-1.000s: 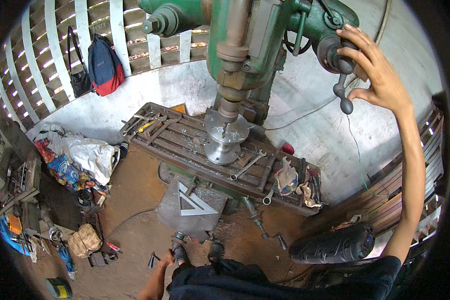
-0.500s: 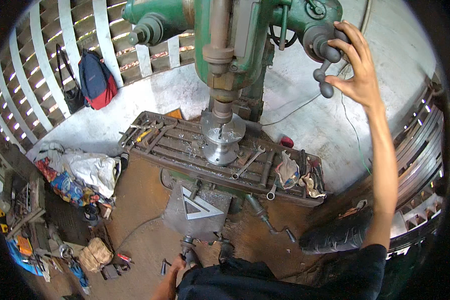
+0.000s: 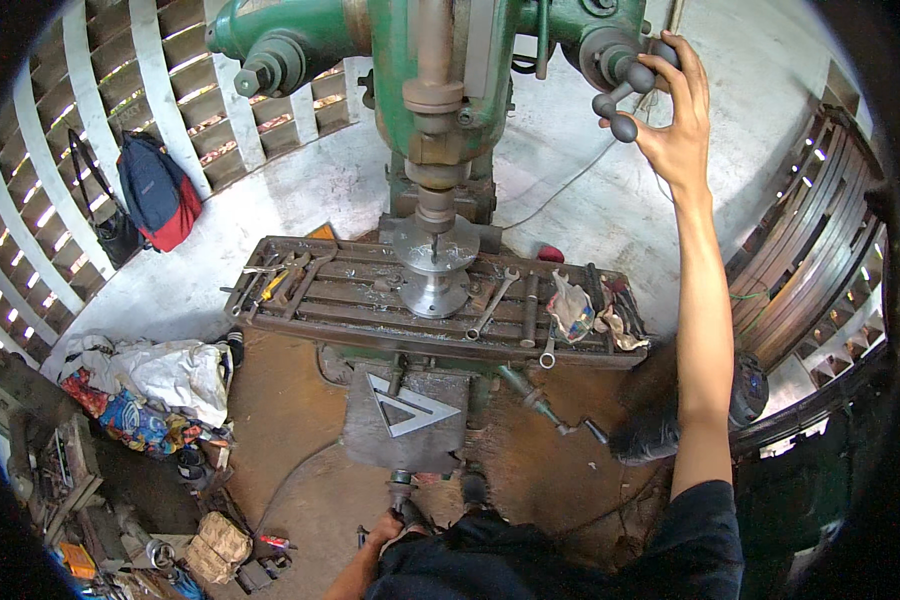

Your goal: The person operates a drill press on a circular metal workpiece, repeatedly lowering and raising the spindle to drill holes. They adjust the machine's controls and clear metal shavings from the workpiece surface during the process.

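My right hand [image 3: 680, 115] is raised to a ball-ended feed lever [image 3: 620, 127] on the green drilling machine [image 3: 435, 110]. Its fingers curl round the upper balls, with the thumb against the lowest one. Low in front, my left hand [image 3: 383, 528] is closed round a crank handle on the shaft [image 3: 400, 488] below the machine; the fingers are partly hidden. Beneath the spindle [image 3: 435, 205], a drill bit [image 3: 434, 246] points down at a shiny spool-shaped metal part [image 3: 434, 297], which stands upright on the slotted table [image 3: 370, 325]. Metal chips lie around it.
Spanners [image 3: 493, 303], a rag [image 3: 572, 308] and other tools lie on the table. A triangular metal square [image 3: 410, 405] rests on a plate in front. Another crank [image 3: 550, 405] juts out to the right. Cloths and sacks [image 3: 165, 385] pile up at left; a backpack [image 3: 158, 190] hangs behind.
My view has tilted and shifted, so the machine sits differently in it. The ball-ended lever has turned slightly with my right hand still on it. My left hand stays at the crank.
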Available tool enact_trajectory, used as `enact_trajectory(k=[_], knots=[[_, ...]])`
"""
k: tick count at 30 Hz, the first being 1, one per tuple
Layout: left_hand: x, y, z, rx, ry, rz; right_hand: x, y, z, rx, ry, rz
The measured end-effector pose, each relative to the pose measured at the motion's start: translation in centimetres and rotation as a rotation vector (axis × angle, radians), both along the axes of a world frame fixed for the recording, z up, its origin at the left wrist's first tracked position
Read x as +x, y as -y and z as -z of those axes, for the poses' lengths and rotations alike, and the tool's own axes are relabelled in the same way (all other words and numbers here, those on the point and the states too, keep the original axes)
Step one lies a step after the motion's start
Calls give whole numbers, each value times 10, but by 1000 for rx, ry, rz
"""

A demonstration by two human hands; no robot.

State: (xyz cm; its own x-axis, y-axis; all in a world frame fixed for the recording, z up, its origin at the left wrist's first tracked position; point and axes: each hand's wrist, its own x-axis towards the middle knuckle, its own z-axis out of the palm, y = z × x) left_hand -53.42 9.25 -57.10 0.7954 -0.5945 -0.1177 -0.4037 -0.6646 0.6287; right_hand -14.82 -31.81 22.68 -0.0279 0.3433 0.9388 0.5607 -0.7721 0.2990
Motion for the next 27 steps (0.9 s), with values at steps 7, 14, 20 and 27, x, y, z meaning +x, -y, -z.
enact_trajectory(k=[7, 14, 20, 27], knots=[[-5, 6, -11, 21, -349, -162, -4, -24, 15, 158, 98, 136], [-12, 30, -34, 46, -379, -593, -13, -5, -28, -149, -23, 195], [-7, 46, -49, 48, -514, -848, -3, 2, -58, -444, 69, 208], [-4, 57, -86, -2, -535, -978, 4, 4, -69, -522, 152, 130]])
